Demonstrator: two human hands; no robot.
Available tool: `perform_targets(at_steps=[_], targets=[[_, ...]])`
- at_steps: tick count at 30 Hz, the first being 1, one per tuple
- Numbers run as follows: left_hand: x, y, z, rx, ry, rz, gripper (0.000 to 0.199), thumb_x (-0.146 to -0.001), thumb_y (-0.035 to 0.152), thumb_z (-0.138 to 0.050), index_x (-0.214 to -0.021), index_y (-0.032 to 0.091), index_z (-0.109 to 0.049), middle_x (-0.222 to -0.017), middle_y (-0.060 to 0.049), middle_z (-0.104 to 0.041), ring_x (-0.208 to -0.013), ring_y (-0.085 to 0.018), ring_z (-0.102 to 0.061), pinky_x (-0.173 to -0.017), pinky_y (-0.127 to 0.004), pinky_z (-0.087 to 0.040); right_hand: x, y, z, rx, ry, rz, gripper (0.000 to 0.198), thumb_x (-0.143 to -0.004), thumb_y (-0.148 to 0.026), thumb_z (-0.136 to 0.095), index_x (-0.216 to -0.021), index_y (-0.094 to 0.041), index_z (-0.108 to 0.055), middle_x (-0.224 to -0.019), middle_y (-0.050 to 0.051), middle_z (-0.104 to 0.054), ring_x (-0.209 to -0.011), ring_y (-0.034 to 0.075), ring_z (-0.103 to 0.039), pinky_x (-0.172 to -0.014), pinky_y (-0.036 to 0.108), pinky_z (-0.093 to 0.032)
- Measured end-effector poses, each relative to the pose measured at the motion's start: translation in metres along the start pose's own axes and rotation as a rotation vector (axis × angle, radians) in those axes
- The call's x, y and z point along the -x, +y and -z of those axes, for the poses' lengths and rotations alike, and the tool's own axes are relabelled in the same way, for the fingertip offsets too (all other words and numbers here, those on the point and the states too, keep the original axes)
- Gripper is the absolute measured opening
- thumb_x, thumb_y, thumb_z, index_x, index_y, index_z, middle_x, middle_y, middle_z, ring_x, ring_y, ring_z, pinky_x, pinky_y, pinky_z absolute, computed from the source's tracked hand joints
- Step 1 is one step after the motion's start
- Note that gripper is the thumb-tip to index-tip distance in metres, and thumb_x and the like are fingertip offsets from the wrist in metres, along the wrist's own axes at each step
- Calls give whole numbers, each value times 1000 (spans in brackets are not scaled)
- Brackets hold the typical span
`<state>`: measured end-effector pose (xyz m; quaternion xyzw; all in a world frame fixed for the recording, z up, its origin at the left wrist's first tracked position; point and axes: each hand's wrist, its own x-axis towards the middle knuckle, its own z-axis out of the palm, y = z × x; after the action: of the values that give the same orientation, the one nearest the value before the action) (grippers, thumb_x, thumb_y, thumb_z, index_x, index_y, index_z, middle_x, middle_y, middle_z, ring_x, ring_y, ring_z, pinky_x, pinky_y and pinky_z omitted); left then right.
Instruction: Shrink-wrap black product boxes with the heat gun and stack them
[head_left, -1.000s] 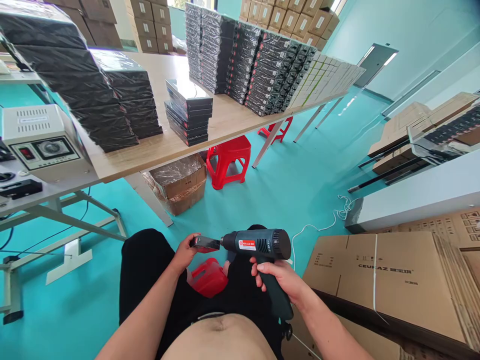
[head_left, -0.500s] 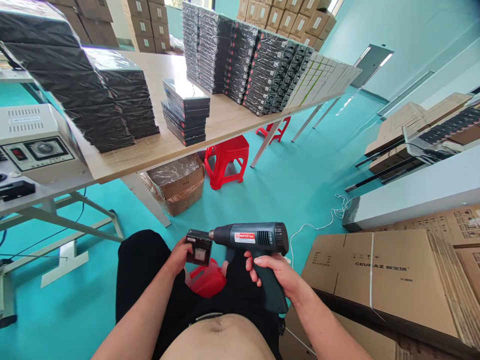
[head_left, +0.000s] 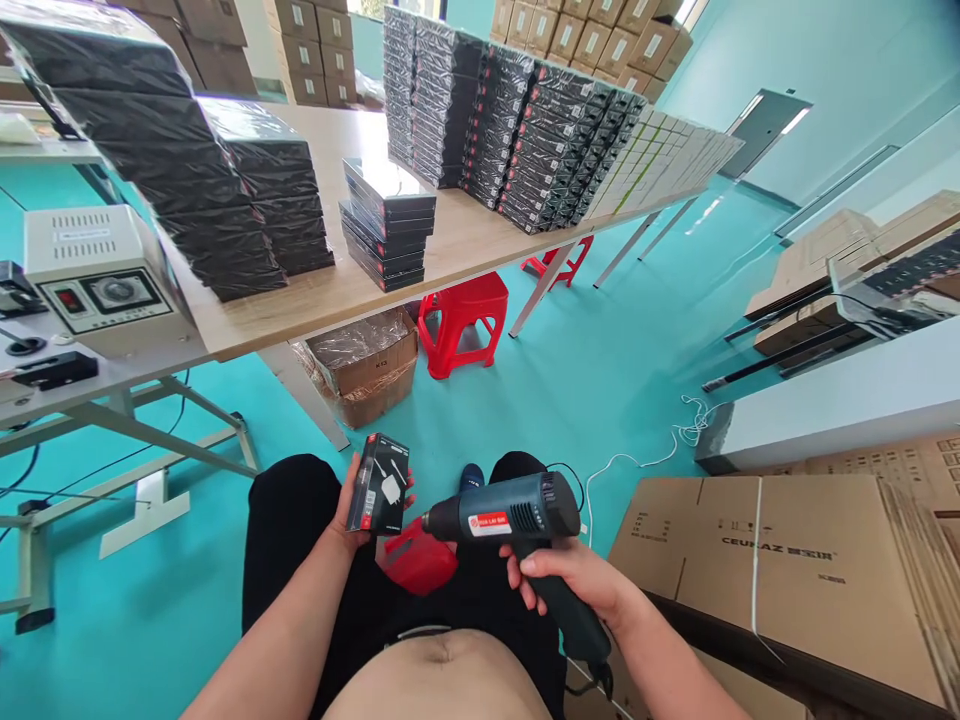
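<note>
In my left hand (head_left: pixel 346 505) is a small black box (head_left: pixel 384 487) with a picture of a white charger and cable on its face and red at its edge. My fingers wrap round its sides. My right hand (head_left: pixel 559 580) grips the handle of a dark blue heat gun (head_left: pixel 501 508) with a red and white label. Its nozzle points left, a short way from the box's lower right side, and does not touch it. A red stool (head_left: pixel 420 556) shows between my legs, below the box.
On the wooden table (head_left: pixel 247 325) stand a short stack of boxes (head_left: pixel 386 235) and tall stacks of wrapped black boxes (head_left: pixel 517 140). A grey machine (head_left: pixel 109 280) with a dial is at left. Flattened cartons (head_left: pixel 757 570) lie at right. A white cord (head_left: pixel 637 462) crosses the floor.
The box has turned in my left hand, so its printed front faces up, and it has moved slightly left. The heat gun has dropped lower, and its nozzle is farther from the box.
</note>
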<state>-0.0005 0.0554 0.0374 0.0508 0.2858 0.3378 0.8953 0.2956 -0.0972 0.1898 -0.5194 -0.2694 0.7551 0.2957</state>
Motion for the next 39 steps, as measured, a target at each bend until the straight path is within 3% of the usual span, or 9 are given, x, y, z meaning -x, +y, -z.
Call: perform_targets(at_steps=[2,5,8,11,18,30,39], targets=[[0,-3,-2,-68,4,25,60,-78,59,-53,-116,13,-58,-100,-16,-69,-91,-31,-66,-76,-45,-53,-3,2,5,-39,76,44,31,-76,-23,-57,-103,-11,-63,-80,7,-66,-59,14,-61,-50,23,-47],[-5,-13,-3,-301,99,45,42,-73,39,-67,-105,13,-62,-90,-13,-71,-80,-27,-68,-73,-40,-54,-6,5,13,-135,163,92,30,-77,-26,-56,-103,-12,-63,-81,7,-65,-61,14,-60,-50,23,-47],[-11,-25,-3,-593,174,-146,39,-64,21,-74,-101,15,-62,-90,-8,-71,-79,-23,-67,-73,-34,-53,-6,5,20,-250,224,104,29,-78,-27,-56,-102,-13,-64,-83,6,-64,-62,13,-59,-51,21,-46],[-15,-31,-4,-809,168,-322,39,-60,21,-75,-95,16,-61,-88,-4,-68,-85,-21,-63,-78,-35,-51,-6,4,24,-305,263,96,29,-78,-28,-57,-103,-14,-64,-84,6,-63,-64,13,-59,-52,21,-46],[-14,-21,-3,-1127,210,-501,27,-64,19,-62,-91,18,-66,-84,-2,-65,-84,-21,-57,-81,-33,-44,-7,0,23,-299,270,73,29,-76,-28,-58,-101,-14,-65,-84,7,-64,-64,13,-59,-52,22,-46],[-18,-23,6,-1174,155,-506,31,-65,15,-56,-95,19,-64,-85,-2,-61,-84,-20,-54,-79,-31,-41,-19,-4,15,-216,214,88,29,-76,-29,-60,-100,-13,-65,-81,6,-66,-63,13,-60,-53,23,-47],[-20,-24,12,-1188,151,-515,33,-65,14,-55,-97,20,-64,-88,-2,-63,-86,-21,-55,-81,-31,-41,-26,-15,8,-21,227,93,30,-74,-30,-61,-99,-13,-64,-80,7,-68,-61,15,-62,-52,26,-49]])
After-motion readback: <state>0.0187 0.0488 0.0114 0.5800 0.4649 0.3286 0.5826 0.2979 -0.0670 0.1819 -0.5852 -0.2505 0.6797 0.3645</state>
